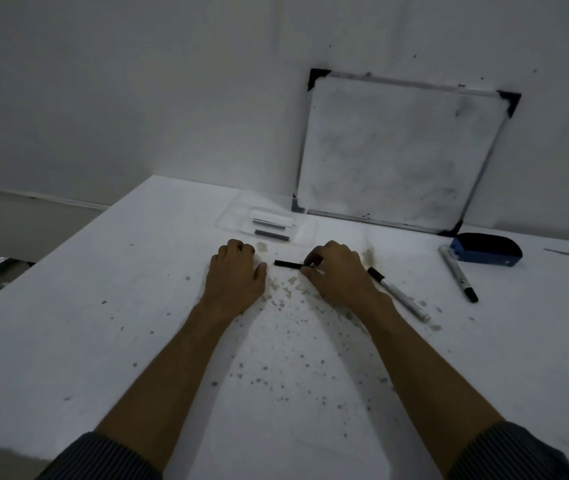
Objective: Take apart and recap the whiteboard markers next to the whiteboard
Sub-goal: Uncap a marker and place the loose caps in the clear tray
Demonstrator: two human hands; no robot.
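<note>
1. Your right hand (336,271) pinches a short black marker piece (288,264) between thumb and fingers. It may be a cap or a bit of the marker body; you cannot tell which.
2. The piece lies flat, just off the table (103,341) or touching it. Its long side runs left to right, and its free end sticks out toward your left hand (236,277).
3. Your left hand rests on the table, fingers curled in. You cannot tell if it holds anything.
4. A whole marker (399,294) lies just to the right of your right hand, black cap pointing away from you. Another marker (458,273) lies farther right, black end pointing toward you, beside the blue eraser (487,249). The whiteboard (397,150) leans on the wall beyond your right hand.
5. Watch out: your grip is only on one end, so the piece could tip and roll away.
6. Your wrist is close to the near marker. A bump could roll it.
7. An open tip could smear ink on your fingers.
</note>
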